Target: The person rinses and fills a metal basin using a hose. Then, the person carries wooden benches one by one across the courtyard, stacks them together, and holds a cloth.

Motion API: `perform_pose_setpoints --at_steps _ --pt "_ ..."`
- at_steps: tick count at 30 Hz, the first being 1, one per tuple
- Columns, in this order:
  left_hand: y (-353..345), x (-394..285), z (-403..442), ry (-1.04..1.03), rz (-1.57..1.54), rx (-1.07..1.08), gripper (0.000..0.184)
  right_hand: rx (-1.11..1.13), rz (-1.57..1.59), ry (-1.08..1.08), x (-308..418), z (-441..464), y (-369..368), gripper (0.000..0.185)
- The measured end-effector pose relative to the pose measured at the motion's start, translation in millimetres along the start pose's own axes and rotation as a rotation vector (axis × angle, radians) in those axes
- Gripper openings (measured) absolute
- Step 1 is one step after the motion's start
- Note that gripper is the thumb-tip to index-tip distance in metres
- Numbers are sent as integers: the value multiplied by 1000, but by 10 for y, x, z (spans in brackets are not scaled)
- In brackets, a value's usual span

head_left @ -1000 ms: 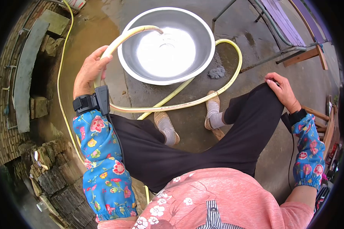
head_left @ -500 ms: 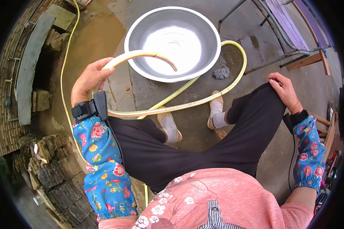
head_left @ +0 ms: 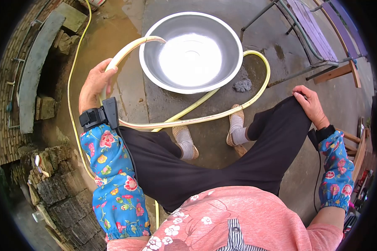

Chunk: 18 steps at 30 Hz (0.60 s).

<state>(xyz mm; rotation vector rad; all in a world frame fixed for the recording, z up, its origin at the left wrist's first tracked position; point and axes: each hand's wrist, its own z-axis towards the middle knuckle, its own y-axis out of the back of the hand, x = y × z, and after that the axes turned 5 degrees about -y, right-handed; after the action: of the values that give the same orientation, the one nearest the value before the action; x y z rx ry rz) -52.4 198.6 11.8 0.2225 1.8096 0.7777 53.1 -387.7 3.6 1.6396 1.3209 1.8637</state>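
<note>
My left hand [head_left: 97, 85] is closed around a pale yellow hose [head_left: 132, 47] near its free end. That end arches over the left rim of a large metal basin [head_left: 150, 75] and tapers off above the bowl; whether water runs from it I cannot tell. Bright glare covers the basin's bottom. The rest of the hose loops over the ground in front of my feet and round the basin's right side. Resting on my knee, my right hand [head_left: 310, 104] has its fingers draped over the dark trousers [head_left: 276, 138], with no object visible in it.
A grey scouring-pad-like clump [head_left: 242, 85] lies right of the basin. Beyond it stands a metal-framed purple chair [head_left: 312, 31]. Stone slabs [head_left: 42, 71] and stacked wood [head_left: 67, 188] line the left side. The ground [head_left: 113, 37] is wet and muddy at the upper left.
The hose end has swung left and up, from above the basin's middle to its left side. My left hand has tilted slightly with it. My right hand stays on the knee.
</note>
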Motion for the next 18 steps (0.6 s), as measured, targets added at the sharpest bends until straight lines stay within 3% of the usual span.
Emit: perform_pose_setpoints --at_steps 9,18 --pt "53 32 -67 51 100 195 33 -1 -11 -3 23 6 4 19" --pt "6 129 135 55 235 -91 47 -4 -4 -4 32 9 13 18"
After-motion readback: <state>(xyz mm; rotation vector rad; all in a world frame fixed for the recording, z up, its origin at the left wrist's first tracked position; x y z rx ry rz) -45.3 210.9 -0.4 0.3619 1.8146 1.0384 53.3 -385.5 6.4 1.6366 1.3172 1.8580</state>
